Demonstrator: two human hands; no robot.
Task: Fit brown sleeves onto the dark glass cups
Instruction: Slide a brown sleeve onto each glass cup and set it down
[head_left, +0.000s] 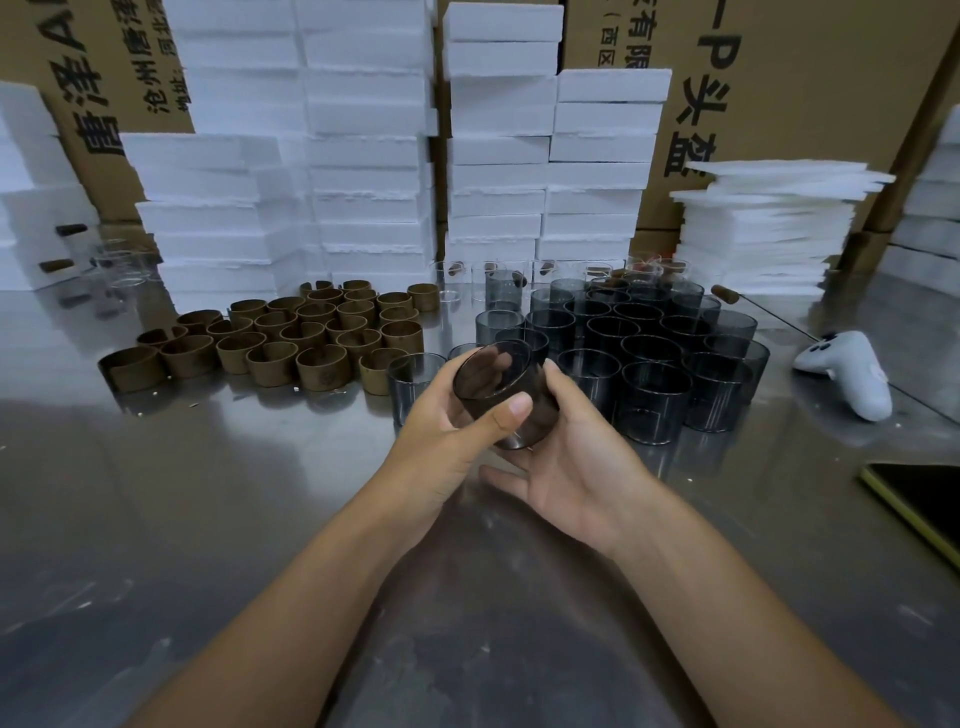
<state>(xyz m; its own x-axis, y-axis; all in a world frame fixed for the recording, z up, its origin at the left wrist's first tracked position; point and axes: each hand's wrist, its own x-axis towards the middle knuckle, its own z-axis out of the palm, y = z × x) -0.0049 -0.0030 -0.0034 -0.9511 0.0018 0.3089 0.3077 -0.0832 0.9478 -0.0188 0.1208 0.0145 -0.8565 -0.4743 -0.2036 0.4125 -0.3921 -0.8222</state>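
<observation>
One dark glass cup (493, 387) is held off the steel table (208, 519) at frame centre, tilted with its open mouth toward 11 o'clock. The left hand (447, 431) is clamped on it from 8 o'clock, thumb pressed across the near wall and fingers visible through the glass on the far side. The right hand (576, 467) grips the same cup from 4 o'clock, fingers wrapped behind the wall with one fingertip showing at the rim, thumb stretched out beneath the base. Remaining dark cups (649, 343) stand upright in a tight cluster at 2 o'clock from the held cup, and two stand just beside it at 10 o'clock. The brown sleeves (291, 338) stand on end in rows at 10 o'clock, near that cluster but apart from it. Clear glass cups (519, 273) line the rear at 12 o'clock. Behind them stand stacks of white foam blocks (363, 156) against printed cardboard cartons (805, 104). A white controller (852, 374) lies at 3 o'clock, and a dark screen with a yellow edge (919, 499) at 4 o'clock.
</observation>
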